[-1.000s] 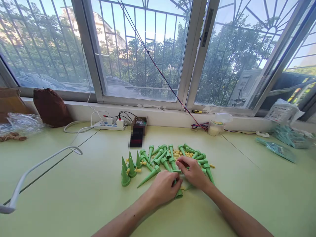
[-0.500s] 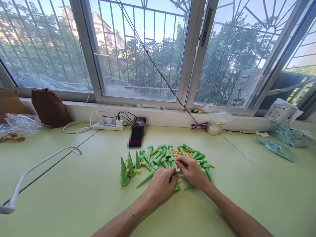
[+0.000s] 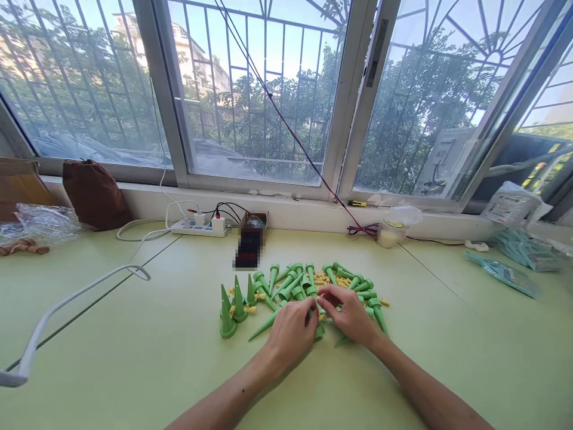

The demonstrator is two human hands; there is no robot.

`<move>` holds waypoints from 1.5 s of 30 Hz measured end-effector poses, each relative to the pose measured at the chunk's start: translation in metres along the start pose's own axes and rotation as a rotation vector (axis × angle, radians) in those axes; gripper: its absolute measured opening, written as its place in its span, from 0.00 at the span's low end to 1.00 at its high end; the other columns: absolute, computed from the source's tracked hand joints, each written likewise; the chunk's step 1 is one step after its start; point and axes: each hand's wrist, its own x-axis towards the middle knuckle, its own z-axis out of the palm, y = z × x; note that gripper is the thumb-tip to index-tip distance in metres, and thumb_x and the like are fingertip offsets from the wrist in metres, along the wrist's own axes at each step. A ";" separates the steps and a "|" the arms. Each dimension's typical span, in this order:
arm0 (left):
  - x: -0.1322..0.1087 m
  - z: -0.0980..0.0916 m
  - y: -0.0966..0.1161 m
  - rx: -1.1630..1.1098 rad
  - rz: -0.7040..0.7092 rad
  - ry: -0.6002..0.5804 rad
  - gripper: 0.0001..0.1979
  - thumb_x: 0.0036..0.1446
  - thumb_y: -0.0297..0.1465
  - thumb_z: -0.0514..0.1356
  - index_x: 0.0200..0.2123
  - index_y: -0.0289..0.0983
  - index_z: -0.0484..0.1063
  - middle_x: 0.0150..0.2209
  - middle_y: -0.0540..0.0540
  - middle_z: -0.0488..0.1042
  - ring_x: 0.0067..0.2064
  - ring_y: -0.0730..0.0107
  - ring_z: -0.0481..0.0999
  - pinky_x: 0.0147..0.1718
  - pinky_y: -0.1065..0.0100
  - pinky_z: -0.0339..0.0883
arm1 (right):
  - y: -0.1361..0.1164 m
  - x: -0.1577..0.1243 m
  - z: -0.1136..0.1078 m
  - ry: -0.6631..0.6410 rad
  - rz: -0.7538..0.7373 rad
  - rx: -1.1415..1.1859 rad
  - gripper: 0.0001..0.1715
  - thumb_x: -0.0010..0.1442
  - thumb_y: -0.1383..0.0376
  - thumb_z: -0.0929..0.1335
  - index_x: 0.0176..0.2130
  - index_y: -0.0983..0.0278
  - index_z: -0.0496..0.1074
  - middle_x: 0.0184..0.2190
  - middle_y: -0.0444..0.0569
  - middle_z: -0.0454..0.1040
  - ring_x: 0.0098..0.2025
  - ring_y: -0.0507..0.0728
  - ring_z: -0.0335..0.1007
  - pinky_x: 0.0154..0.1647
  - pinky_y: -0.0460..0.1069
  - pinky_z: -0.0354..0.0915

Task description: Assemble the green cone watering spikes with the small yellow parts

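The held green spike (image 3: 319,332) sits under the left hand (image 3: 293,325), its broad, ridged end toward the person; the tip is hidden. A small yellow piece (image 3: 322,316) shows beside it. The left hand curls around the spike, knuckles up; the right hand (image 3: 344,307) angles inward, fingertips bunched alongside, their grip impossible to tell. Farther left, upright spikes (image 3: 239,304) point skyward on the table (image 3: 134,334).
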 end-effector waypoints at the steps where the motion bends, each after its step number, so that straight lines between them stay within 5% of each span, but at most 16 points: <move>1: 0.000 0.000 0.000 -0.006 -0.006 0.008 0.10 0.64 0.28 0.51 0.31 0.38 0.69 0.26 0.49 0.74 0.28 0.68 0.71 0.29 0.69 0.54 | 0.000 0.000 0.000 -0.002 -0.002 0.002 0.09 0.65 0.61 0.66 0.40 0.63 0.74 0.30 0.47 0.75 0.31 0.56 0.71 0.33 0.49 0.66; 16: 0.002 0.003 -0.006 -0.059 -0.025 0.044 0.11 0.66 0.29 0.50 0.39 0.39 0.72 0.37 0.46 0.76 0.37 0.64 0.75 0.36 0.67 0.62 | -0.003 0.000 0.000 -0.028 -0.025 -0.043 0.08 0.64 0.66 0.65 0.37 0.64 0.74 0.29 0.47 0.74 0.29 0.55 0.68 0.31 0.48 0.64; 45: 0.007 0.006 -0.015 -0.180 0.013 0.125 0.10 0.66 0.29 0.51 0.40 0.38 0.72 0.39 0.44 0.76 0.40 0.61 0.75 0.41 0.61 0.68 | -0.002 0.001 0.002 -0.050 -0.045 -0.133 0.11 0.64 0.68 0.65 0.30 0.65 0.73 0.24 0.45 0.72 0.26 0.53 0.64 0.29 0.47 0.58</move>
